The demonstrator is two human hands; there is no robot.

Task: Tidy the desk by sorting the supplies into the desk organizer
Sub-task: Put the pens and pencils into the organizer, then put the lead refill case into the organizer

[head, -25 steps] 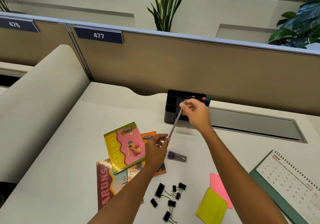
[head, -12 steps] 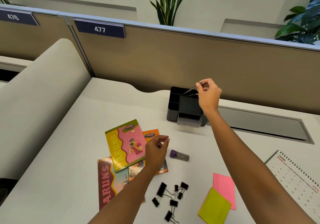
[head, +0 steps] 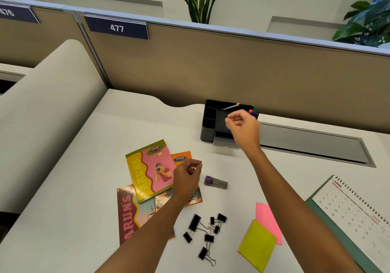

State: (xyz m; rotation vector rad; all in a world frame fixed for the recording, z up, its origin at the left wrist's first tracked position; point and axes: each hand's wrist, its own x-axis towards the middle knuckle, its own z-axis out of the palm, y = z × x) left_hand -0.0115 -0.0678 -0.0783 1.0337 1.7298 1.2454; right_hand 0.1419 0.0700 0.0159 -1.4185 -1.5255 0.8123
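A black desk organizer [head: 207,123] stands at the back of the desk against the partition. A thin pen [head: 232,106] leans inside it, tip up to the right, and coloured marker caps [head: 253,111] show at its right corner. My right hand [head: 242,128] hovers just in front of the organizer with loosely curled fingers, apart from the pen and holding nothing. My left hand [head: 186,177] hangs loosely curled over the notebooks [head: 147,171], empty. A small clear tube with a purple cap [head: 215,182] lies right of it.
Several black binder clips [head: 205,233] lie scattered near the front. Pink and yellow sticky-note pads [head: 258,239] sit right of them. A spiral desk calendar [head: 354,211] stands at the right edge. A grey cable hatch [head: 310,144] runs behind my right arm.
My right hand carried the pen up to the organizer and let it go there, then drew back slightly. My left hand stayed over the notebooks.
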